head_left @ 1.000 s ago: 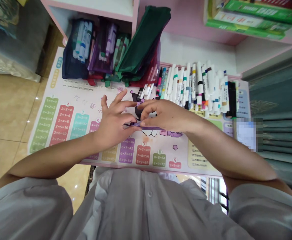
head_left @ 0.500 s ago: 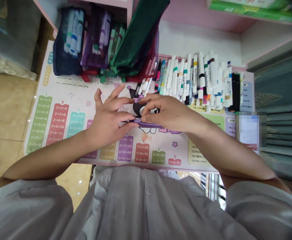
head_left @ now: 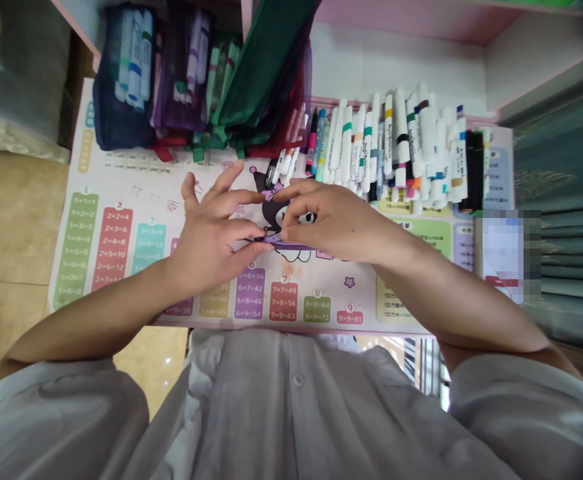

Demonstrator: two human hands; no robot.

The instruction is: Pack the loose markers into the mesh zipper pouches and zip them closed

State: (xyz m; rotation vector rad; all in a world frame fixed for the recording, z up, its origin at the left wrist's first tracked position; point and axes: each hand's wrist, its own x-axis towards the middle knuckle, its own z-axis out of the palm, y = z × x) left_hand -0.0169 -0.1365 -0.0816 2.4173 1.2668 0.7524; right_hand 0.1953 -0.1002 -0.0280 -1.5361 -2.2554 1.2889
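Observation:
Over the middle of the desk, both hands meet at a slim purple item (head_left: 273, 238), flat and strip-like; its kind I cannot make out. My left hand (head_left: 216, 230) pinches its left end between thumb and index finger, with the other fingers fanned out. From the right, my right hand (head_left: 326, 217) grips it with bent fingertips, and the palm hides part of it. A darker purple edge (head_left: 298, 247) shows just below the right fingers. Beneath the hands lies a printed desk mat (head_left: 298, 273) with a cartoon figure and times tables.
Many loose markers (head_left: 396, 143) lie side by side at the back right. Mesh bags holding markers stand at the back left: a navy one (head_left: 121, 123), a purple one (head_left: 176, 110) and a tall green one (head_left: 266, 73). A white shelf (head_left: 396, 57) rises behind.
The camera view has shifted slightly, so the bags and shelf sit a little higher and farther left. Both hands keep nearly the same pinch on the purple item.

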